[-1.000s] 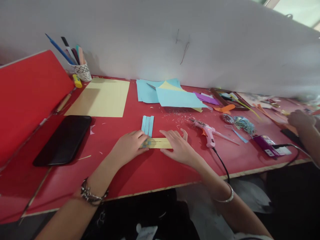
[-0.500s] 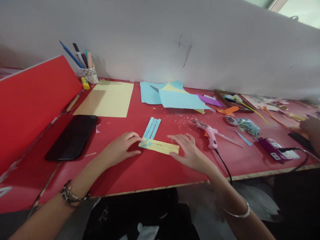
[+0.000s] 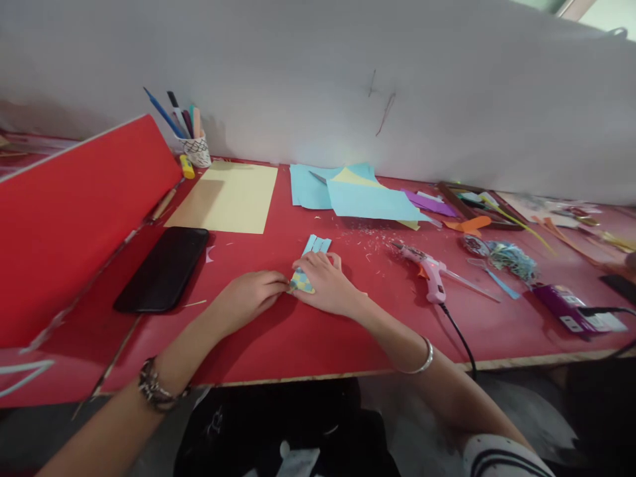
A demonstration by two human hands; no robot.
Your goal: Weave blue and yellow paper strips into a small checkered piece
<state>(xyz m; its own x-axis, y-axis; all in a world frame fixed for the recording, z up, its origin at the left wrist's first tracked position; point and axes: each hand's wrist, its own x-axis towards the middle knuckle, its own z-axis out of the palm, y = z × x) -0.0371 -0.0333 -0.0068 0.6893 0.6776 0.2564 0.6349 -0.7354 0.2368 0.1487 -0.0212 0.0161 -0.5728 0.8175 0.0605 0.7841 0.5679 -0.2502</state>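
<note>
Indeed, woven strips (image 3: 302, 281) lie on a red table (image 3: 298, 344), grey wall (image 3: 298, 79) behind.

Woven paper piece (image 3: 302, 283), lying on the red desk (image 3: 278, 344): pale blue and yellow strips interlace in a small checkered patch at its near end. Blue strips (image 3: 317, 244) — side by side, narrowly parted — extend toward the far side, slanting slightly rightward; the middle is hidden.

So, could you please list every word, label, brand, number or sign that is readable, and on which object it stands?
No text can be read.
Purple box: small markings, too blurred to read.
Yellow object: any marking is too small to read.
Black clothing: white mark, no clear letters.
</note>
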